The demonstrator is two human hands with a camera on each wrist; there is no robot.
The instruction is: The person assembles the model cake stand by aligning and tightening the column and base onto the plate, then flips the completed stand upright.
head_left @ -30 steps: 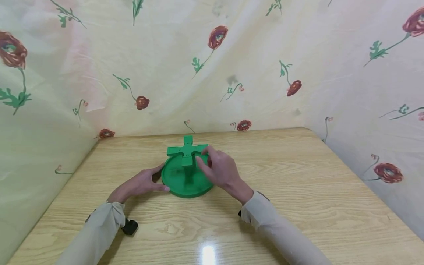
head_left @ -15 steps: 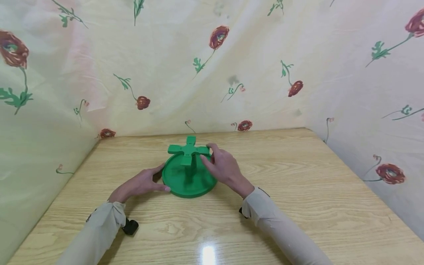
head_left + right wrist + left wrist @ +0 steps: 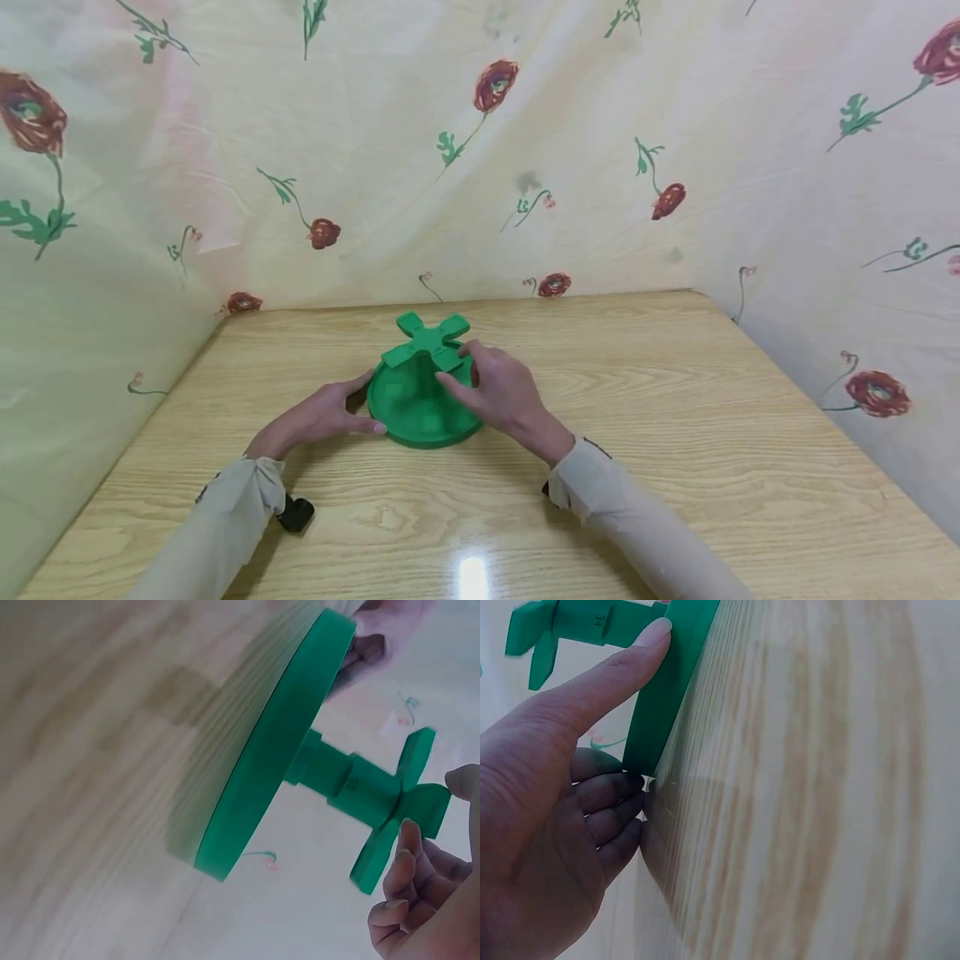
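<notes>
A green round base with a low rim lies on the table. From its middle rises a stepped green post, topped by a four-armed cross handle, now turned diagonally in the head view. My left hand holds the base's left edge, the thumb along the rim and the fingers at the far side. My right hand has thumb and index finger at the cross handle's near right arm, pinching it. In the right wrist view the other fingers are curled below the arms.
The wooden table runs out to a pale flowered cloth hung behind and at both sides. A black wrist device sits under the left cuff.
The cross handle has turned by roughly an eighth turn, its arms going from straight to diagonal. My right hand shifts slightly left and toward the front. Left hand and base stay put.
</notes>
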